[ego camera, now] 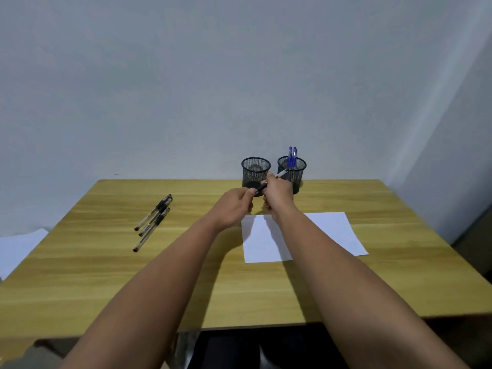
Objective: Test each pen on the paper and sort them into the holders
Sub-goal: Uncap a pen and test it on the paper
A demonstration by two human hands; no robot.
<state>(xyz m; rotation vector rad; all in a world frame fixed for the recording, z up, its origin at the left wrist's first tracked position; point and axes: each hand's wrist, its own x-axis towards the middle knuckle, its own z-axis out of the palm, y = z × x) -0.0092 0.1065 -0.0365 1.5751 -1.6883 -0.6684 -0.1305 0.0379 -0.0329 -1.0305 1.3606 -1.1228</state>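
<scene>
Wooden desk (pixel 106 275) against a plain grey wall, sheet of white paper (pixel 330 233) right of centre. Both hands are raised above the paper's far edge, just in front of two black mesh holders. Right hand (pixel 278 194) grips a pen (pixel 282 172) with its pale end angled up toward the right holder (pixel 298 171); left hand (pixel 235 206) pinches the pen's dark end (pixel 261 188), likely the cap. Right holder already has two blue-capped pens (pixel 292 157) standing in it; left holder (pixel 255 171) looks empty. Three more pens (pixel 155 218) lie together on the desk to the left, well apart from the paper. My read: uncapping or recapping step, can't tell which. Paper shows no marks I can make out. If uncapping, next is tip down onto the paper for a scribble, then drop into a holder.
</scene>
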